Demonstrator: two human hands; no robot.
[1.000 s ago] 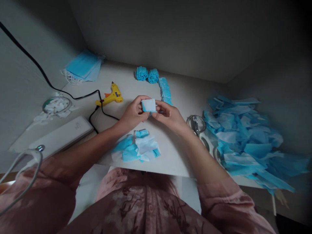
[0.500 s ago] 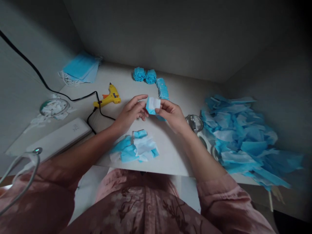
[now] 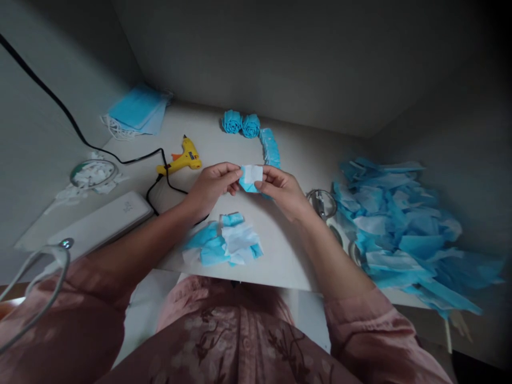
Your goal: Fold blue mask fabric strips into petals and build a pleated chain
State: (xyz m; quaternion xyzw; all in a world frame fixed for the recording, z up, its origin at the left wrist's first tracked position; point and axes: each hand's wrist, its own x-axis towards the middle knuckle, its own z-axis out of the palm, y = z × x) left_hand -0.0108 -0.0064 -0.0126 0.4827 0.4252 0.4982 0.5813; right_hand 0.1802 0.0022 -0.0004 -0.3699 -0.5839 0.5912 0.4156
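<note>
Between my two hands is a small folded piece of blue and white face-mask fabric (image 3: 251, 177), held just above the table. My left hand (image 3: 218, 184) pinches its left edge between thumb and fingers. On the other side, my right hand (image 3: 282, 188) grips the right edge, thumb in front. Below the hands lies a small heap of cut blue and white fabric pieces (image 3: 226, 240). Beyond them, a curved row of folded blue pieces (image 3: 271, 148) runs toward two rolled blue fabric roses (image 3: 241, 124).
A yellow glue gun (image 3: 184, 157) with a black cord lies left, near a white power bank (image 3: 100, 221). Whole face masks (image 3: 138, 109) are stacked at the back left, above a dish of white scraps (image 3: 94, 175). Scissors (image 3: 320, 202) and a large fabric pile (image 3: 396, 224) are right.
My left fingers have closed onto the left edge of the fabric piece, which now faces me flatter. The view has shifted slightly.
</note>
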